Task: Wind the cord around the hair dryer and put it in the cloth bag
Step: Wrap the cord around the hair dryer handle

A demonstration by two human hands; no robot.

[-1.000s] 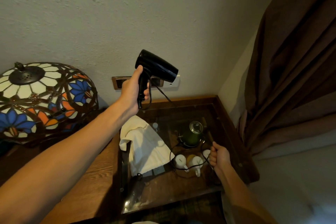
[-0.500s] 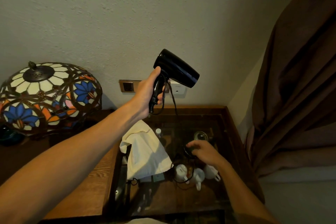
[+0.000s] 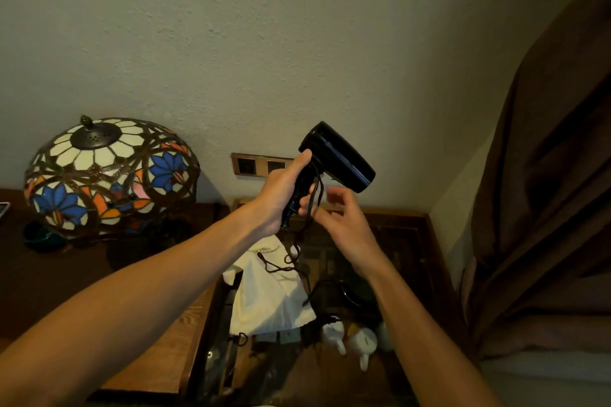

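Left hand [image 3: 281, 192]: wrapped around the handle of the glossy black plastic hair dryer [image 3: 337, 157], held up before the wall.
Right hand [image 3: 340, 218]: fingers loosely curled beside the handle; whether they pinch the thin black cord [image 3: 312, 205] cannot be told.
Cord: hangs from the handle to the table.
Cream cloth drawstring bag [image 3: 267, 294]: lies below, on the glass-topped wooden table [image 3: 426, 241].

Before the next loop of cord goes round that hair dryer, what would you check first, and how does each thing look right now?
1. Left hand firmly grips the hair dryer by its handle: ok.
2. Right hand has hold of the cord: cannot tell, fingers blurred.
3. Cord fully wound: not ok, a long length dangles to the table.
4. Dangling cord clear of the white cups: cannot tell.
5. Cloth bag within reach: ok, it lies under the hands.
6. Bag mouth open: cannot tell.
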